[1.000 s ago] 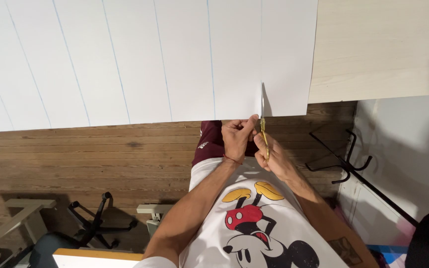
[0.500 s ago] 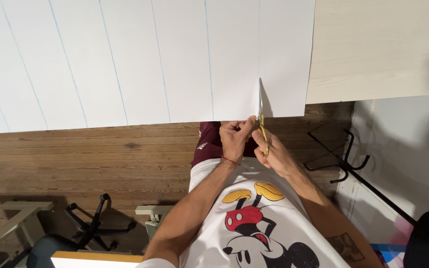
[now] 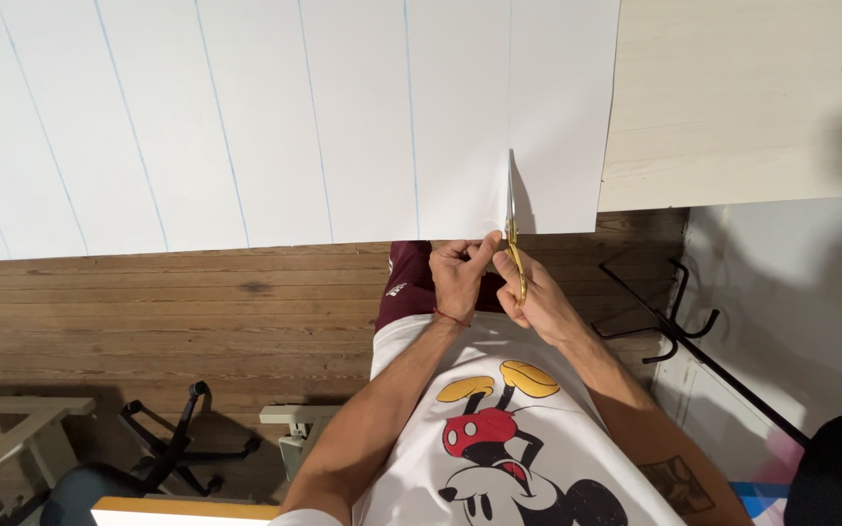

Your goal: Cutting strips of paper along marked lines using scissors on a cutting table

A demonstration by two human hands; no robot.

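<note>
Here, right hand (image 3: 536,292) gripping scissors (image 3: 513,229), left hand (image 3: 460,275) pinching paper (image 3: 275,117)

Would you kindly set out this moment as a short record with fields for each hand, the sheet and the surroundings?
Left hand: pinches the near edge of the white sheet, beside the cut.
Right hand: grips gold-handled scissors, blades in the sheet on a blue line.
Sheet: large, ruled with long blue lines, lying on a pale wooden table.
Surroundings: wooden plank floor, office chair lower left.
</note>
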